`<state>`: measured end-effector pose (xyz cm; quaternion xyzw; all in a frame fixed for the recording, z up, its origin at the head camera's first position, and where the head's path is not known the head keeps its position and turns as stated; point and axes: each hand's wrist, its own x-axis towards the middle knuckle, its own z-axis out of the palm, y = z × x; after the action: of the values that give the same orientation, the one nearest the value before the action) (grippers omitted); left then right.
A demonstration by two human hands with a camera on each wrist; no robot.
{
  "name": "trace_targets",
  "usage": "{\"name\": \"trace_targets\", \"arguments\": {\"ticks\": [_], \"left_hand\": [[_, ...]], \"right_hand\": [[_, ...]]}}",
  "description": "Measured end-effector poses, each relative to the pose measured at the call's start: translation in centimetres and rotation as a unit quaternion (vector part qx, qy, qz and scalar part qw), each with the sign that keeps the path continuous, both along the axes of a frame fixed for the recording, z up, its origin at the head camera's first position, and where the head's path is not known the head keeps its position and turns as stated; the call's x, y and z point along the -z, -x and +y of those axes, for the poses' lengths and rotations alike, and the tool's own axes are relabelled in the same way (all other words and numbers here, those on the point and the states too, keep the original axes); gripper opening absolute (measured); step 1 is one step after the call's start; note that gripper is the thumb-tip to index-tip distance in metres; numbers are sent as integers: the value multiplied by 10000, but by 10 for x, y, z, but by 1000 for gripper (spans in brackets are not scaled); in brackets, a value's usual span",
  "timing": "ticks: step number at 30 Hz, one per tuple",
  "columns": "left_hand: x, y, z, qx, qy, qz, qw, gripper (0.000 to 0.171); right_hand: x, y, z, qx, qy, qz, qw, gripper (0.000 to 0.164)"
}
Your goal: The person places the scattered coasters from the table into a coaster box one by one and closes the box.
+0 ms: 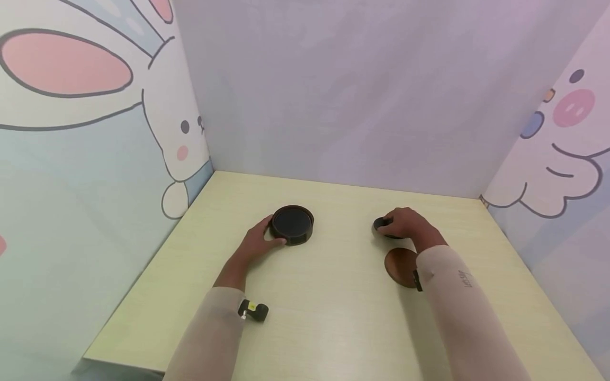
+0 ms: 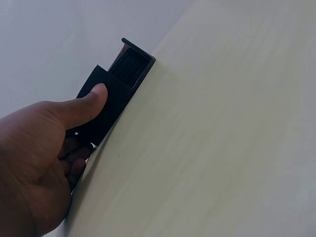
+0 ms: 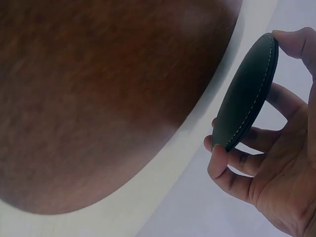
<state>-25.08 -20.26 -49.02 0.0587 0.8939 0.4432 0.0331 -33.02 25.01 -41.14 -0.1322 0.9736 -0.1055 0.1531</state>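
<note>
My left hand (image 1: 257,242) grips the side of a round black coaster holder (image 1: 297,239), thumb near its front and fingers behind. Dark discs sit stacked inside the holder; the left wrist view shows their edges through a gap in the wall (image 2: 129,66). On the right, my right hand (image 1: 407,224) holds a round black leather coaster (image 3: 246,94) by its rim, thumb on one edge and fingertips round the opposite one. Light stitching runs along that coaster's border. Close under my right wrist is a brown round coaster (image 1: 398,267), partly covered by the sleeve in the head view.
A pale wooden table (image 1: 333,317) carries everything. Behind it hangs a plain lilac curtain (image 1: 333,95), with cartoon-printed panels (image 1: 71,211) along both sides. Small black wrist cameras (image 1: 257,311) are strapped over the sleeves.
</note>
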Motion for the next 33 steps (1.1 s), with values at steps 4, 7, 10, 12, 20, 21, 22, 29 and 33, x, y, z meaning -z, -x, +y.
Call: {"name": "trace_targets", "arguments": {"ticks": [4, 7, 10, 12, 20, 21, 22, 29, 33], "left_hand": [[1, 1, 0, 18, 9, 39, 10000, 99], [0, 1, 0, 12, 5, 43, 10000, 100], [0, 2, 0, 8, 21, 31, 10000, 99], [0, 2, 0, -6, 31, 10, 10000, 99], [0, 1, 0, -19, 23, -5, 10000, 99], [0, 0, 0, -20, 22, -4, 10000, 99], [0, 0, 0, -30, 12, -5, 10000, 99], [0, 0, 0, -5, -31, 18, 10000, 98], [0, -1, 1, -12, -27, 14, 10000, 98]], "right_hand": [[-3, -2, -11, -25, 109, 83, 9999, 66], [-6, -3, -19, -2, 254, 61, 9997, 69], [-7, -3, -28, -16, 496, -24, 9988, 71], [-7, -4, -34, -20, 648, -70, 9979, 70], [-5, -9, -58, -222, 1036, 91, 9943, 67], [-5, -10, -61, -277, 1051, 153, 9940, 67], [-4, -12, -64, -313, 1058, 222, 9936, 68], [1, -19, -84, -392, 975, 690, 9921, 71], [3, -23, -96, -355, 921, 750, 9923, 73]]}}
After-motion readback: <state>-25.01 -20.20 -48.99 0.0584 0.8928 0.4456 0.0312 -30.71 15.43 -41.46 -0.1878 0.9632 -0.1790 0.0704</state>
